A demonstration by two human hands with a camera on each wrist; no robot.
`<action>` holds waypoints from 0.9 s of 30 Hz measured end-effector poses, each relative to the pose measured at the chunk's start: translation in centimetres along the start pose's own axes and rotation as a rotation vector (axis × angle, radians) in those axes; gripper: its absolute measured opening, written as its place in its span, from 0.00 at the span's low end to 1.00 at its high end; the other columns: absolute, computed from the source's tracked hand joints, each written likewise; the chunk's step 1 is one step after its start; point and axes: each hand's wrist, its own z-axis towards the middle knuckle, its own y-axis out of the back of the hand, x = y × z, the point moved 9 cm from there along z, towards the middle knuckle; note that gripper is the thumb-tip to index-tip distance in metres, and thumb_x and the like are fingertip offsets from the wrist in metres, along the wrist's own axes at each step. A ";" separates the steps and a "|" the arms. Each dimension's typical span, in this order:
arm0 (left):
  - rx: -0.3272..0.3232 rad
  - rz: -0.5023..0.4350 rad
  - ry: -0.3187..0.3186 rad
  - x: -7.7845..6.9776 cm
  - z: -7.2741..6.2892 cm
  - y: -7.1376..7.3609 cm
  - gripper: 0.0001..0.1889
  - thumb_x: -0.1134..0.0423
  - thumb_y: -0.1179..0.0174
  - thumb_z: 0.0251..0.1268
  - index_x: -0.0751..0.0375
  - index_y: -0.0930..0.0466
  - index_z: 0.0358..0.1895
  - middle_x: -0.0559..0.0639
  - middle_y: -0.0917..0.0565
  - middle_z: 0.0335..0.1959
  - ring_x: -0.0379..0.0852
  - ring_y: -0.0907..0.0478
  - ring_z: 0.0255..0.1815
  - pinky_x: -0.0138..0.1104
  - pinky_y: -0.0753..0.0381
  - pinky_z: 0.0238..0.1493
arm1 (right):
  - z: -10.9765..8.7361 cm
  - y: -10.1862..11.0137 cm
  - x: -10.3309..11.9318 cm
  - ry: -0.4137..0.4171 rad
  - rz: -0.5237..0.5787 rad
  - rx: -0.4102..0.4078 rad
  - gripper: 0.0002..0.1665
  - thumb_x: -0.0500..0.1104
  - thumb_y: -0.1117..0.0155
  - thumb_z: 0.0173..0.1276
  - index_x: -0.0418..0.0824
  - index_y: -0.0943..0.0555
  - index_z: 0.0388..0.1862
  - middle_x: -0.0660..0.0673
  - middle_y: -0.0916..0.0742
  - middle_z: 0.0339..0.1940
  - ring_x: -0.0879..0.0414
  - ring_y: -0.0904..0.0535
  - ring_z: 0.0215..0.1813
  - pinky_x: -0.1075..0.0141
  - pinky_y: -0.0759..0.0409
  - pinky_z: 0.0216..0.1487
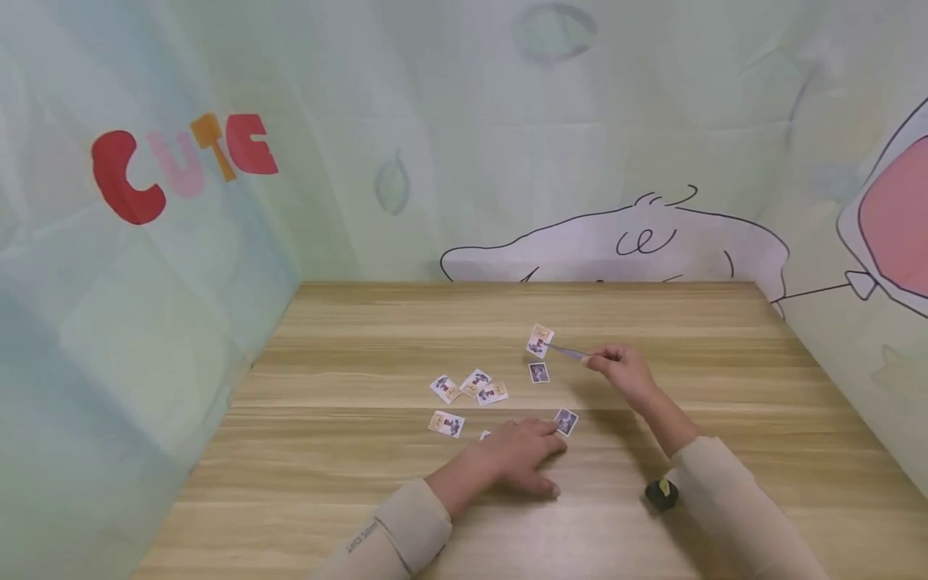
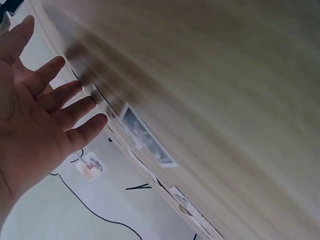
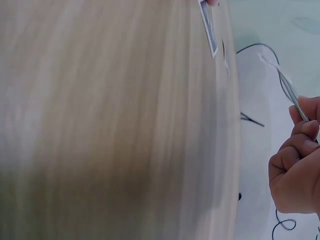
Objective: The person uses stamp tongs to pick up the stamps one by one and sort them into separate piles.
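My right hand (image 1: 625, 377) pinches slim metal tweezers (image 1: 569, 352), also seen in the right wrist view (image 3: 288, 87). At their tips is a small orange-and-white stamp (image 1: 540, 338), which the left wrist view shows raised off the table (image 2: 91, 166). Just below it in the head view lies a dark stamp (image 1: 539, 372). My left hand (image 1: 518, 459) is low over the table, fingers spread and fairly straight. Its fingertips reach the edge of another dark stamp (image 1: 566, 422); whether they press it cannot be told. A stamp corner (image 1: 484, 435) peeks out behind this hand.
Left of centre lie several orange-and-white stamps: one alone (image 1: 445, 424), others close together (image 1: 445, 389), two of them overlapping (image 1: 492, 393). A small dark green object with a yellow mark (image 1: 661, 494) sits beside the right sleeve. Printed cloth (image 1: 348, 177) walls the wooden table (image 1: 348, 322).
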 end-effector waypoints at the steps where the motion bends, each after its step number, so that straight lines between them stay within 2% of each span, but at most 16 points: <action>1: 0.005 0.006 0.001 0.0 0.0 -0.1 0.33 0.39 0.40 0.53 0.47 0.30 0.62 0.48 0.36 0.67 0.45 0.39 0.66 0.42 0.35 0.61 | 0.0 0.2 -0.2 -0.004 -0.004 -0.005 0.17 0.46 0.39 0.64 0.31 0.22 0.39 0.41 0.21 0.37 0.49 0.31 0.41 0.60 0.33 0.41; 8: 0.002 0.054 -0.017 -0.5 0.1 -0.2 0.32 0.41 0.37 0.51 0.46 0.28 0.61 0.48 0.33 0.65 0.45 0.36 0.63 0.40 0.30 0.56 | 0.1 2.3 -1.7 -0.046 0.002 -0.094 0.17 0.43 0.40 0.64 0.27 0.22 0.39 0.41 0.22 0.37 0.51 0.33 0.40 0.62 0.34 0.39; 17: -0.014 0.071 -0.044 -0.8 -0.2 0.0 0.31 0.45 0.31 0.46 0.46 0.26 0.58 0.49 0.30 0.60 0.44 0.34 0.60 0.37 0.29 0.54 | 0.0 4.3 -3.3 -0.103 -0.055 -0.178 0.21 0.46 0.42 0.66 0.27 0.23 0.45 0.36 0.21 0.42 0.49 0.31 0.43 0.62 0.32 0.40; 27: -0.024 0.067 -0.037 -0.5 -0.3 0.2 0.31 0.45 0.31 0.46 0.47 0.25 0.57 0.50 0.29 0.59 0.45 0.34 0.59 0.37 0.29 0.55 | 0.4 6.5 -4.4 -0.141 -0.002 -0.273 0.19 0.43 0.41 0.64 0.26 0.22 0.43 0.39 0.22 0.41 0.51 0.33 0.43 0.62 0.35 0.40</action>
